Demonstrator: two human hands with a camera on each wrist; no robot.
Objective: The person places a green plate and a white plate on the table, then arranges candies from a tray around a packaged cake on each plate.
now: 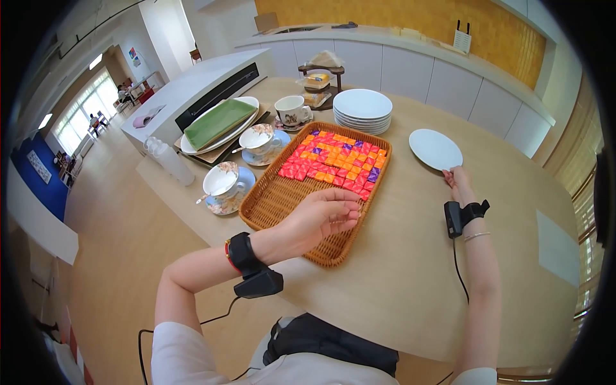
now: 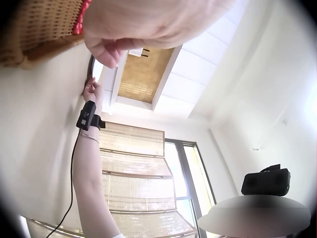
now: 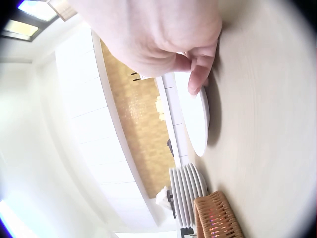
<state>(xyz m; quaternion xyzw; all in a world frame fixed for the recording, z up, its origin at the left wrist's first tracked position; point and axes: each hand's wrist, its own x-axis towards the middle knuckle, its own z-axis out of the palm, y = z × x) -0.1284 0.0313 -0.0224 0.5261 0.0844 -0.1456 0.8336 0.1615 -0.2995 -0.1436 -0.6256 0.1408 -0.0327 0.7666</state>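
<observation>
A single white plate (image 1: 436,149) is at the right of the table, apart from the plate stack. My right hand (image 1: 459,183) pinches its near rim, and the right wrist view shows the fingertips right at the edge of the plate (image 3: 194,116). My left hand (image 1: 319,218) hovers over the near end of a wicker tray (image 1: 262,206), fingers loosely curled with nothing in them. Rows of small red, orange and purple wrapped pieces (image 1: 333,160) fill the far part of that tray; bare weave shows at the near part.
Behind the tray stands a stack of white plates (image 1: 362,104). To its left are floral cups on saucers (image 1: 221,183), a green rectangular plate (image 1: 219,125) on a white one, and a clear bottle (image 1: 170,160). A tiered stand (image 1: 321,80) holds packaged food at the back.
</observation>
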